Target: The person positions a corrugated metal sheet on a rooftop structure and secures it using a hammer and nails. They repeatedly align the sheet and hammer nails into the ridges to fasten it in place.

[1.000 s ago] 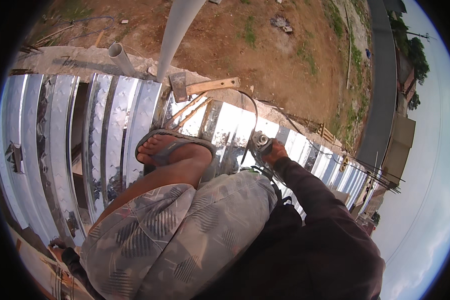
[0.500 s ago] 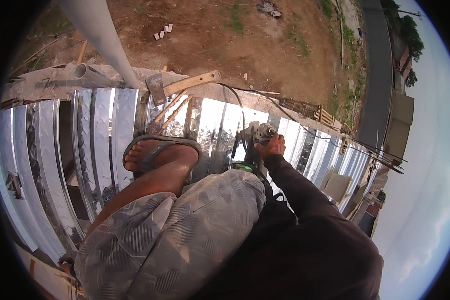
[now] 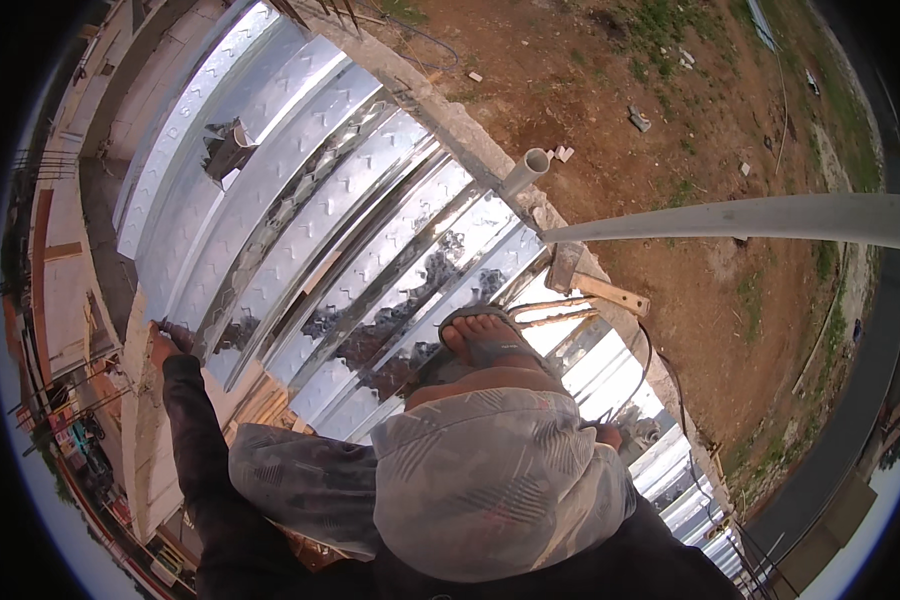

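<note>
My left hand (image 3: 163, 347) is at the near-left edge of the shiny corrugated metal sheets (image 3: 300, 195), where they meet a pale wall edge. A dark patch lies beside its fingers, which are too small to read. Partly behind my knee, my right hand (image 3: 608, 435) looks closed around the body of a grey angle grinder (image 3: 644, 434), which lies low over the sheets. My sandalled foot (image 3: 485, 335) stands on the metal between the hands. Past the foot lies a hatchet (image 3: 610, 293) with a wooden handle, near thin sticks (image 3: 550, 312).
A grey pipe (image 3: 730, 217) slants up from the concrete edge (image 3: 470, 130), beside a short pipe stub (image 3: 526, 172). One sheet has a torn hole (image 3: 228, 150). Beyond the edge, brown ground (image 3: 710, 280) lies below. A dark cable (image 3: 675, 380) runs along the edge.
My view has swung left, so the sheets now slant across it and my left arm shows. My right hand has shifted from the grinder's head toward its body.
</note>
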